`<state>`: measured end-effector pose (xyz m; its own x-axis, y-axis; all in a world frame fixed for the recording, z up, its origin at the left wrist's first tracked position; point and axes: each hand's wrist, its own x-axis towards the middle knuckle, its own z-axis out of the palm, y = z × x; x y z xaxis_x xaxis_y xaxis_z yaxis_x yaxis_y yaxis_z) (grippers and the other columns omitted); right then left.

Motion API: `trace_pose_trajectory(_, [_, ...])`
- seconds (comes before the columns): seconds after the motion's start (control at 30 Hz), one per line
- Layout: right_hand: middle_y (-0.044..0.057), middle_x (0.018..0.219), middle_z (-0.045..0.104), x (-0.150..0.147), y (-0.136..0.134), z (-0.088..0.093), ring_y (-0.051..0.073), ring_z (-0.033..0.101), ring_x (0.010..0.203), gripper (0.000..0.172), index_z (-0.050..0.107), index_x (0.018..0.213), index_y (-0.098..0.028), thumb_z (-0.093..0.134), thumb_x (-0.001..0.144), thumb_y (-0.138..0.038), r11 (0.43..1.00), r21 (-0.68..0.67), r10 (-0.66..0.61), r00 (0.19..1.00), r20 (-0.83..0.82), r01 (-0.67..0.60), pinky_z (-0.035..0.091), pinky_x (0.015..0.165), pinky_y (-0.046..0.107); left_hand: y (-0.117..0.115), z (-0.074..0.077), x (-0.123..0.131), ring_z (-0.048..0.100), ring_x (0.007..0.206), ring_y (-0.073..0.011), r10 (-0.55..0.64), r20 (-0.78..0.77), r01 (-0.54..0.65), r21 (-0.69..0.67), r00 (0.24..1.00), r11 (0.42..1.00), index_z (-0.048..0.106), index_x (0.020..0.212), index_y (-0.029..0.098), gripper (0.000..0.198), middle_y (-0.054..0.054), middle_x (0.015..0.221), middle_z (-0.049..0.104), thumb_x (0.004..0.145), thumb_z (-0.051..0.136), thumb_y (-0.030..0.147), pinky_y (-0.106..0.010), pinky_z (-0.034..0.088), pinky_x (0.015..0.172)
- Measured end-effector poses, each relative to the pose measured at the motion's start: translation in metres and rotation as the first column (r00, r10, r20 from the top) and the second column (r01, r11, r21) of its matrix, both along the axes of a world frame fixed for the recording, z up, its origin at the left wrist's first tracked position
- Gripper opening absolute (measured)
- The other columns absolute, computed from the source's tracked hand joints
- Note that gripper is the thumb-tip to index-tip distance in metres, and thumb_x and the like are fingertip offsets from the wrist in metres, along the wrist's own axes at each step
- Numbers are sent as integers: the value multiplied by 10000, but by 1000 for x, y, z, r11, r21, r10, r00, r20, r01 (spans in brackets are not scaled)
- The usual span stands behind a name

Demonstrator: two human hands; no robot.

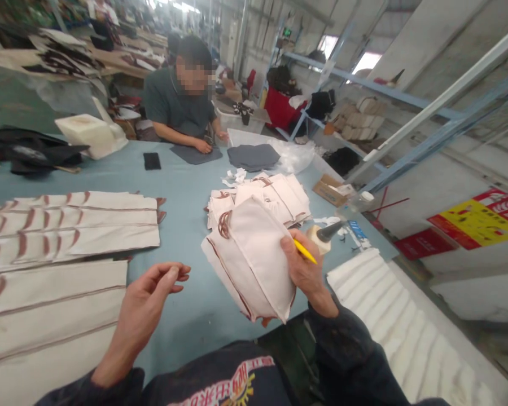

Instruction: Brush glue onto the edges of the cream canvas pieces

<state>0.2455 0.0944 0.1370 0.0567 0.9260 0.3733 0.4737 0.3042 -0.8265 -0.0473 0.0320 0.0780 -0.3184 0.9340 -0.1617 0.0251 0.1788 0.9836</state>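
Observation:
My right hand (303, 266) grips a stack of white fabric pieces with brown trim (254, 259) and lifts it above the blue table (182, 237). A yellow pencil (305, 251) sticks out between its fingers. My left hand (150, 299) hovers over the table to the left of that stack, fingers loosely curled and apart, holding nothing. A larger pile of the same white pieces (275, 197) lies just behind the held stack.
Long white strips with brown marks (68, 225) lie overlapped on the left. White foam padding (389, 316) sits at the right edge, a glue bottle (322, 235) beside it. Across the table a person (178, 101) handles grey fabric (195, 153); more grey pieces (254, 156) and a black phone (152, 161) lie nearby.

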Motion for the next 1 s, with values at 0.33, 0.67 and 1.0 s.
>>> trace_pose_trajectory(0.33, [-55, 675, 424, -14, 16, 35, 113, 390, 605, 478, 559, 767, -228, 601, 941, -672, 998, 62, 11, 972, -234, 3, 335, 525, 242, -10, -33, 42, 738, 1007, -337, -408, 191, 446, -250, 893, 859, 782, 956, 190, 657, -141, 1010, 828, 622, 816, 754, -394, 589, 792])
trace_pose_trajectory(0.67, [-58, 704, 399, -35, 23, 52, 109, 399, 640, 489, 500, 750, -228, 556, 983, -654, 978, 207, 29, 977, -212, 16, 363, 573, 253, -36, -31, 98, 760, 902, -238, -281, 873, 560, 11, 399, 829, 784, 1023, 179, 579, -136, 1082, 811, 709, 868, 658, -322, 618, 701])
trace_pose_trajectory(1.0, [51, 820, 758, 17, 8, 1, 152, 633, 587, 473, 656, 957, -180, 551, 962, -641, 908, 134, -392, 918, -56, 396, 502, 592, 291, 33, -26, 41, 726, 880, -212, 24, 514, -124, 160, 857, 979, 695, 955, 221, 345, -7, 964, 806, 769, 752, 506, -326, 600, 806])
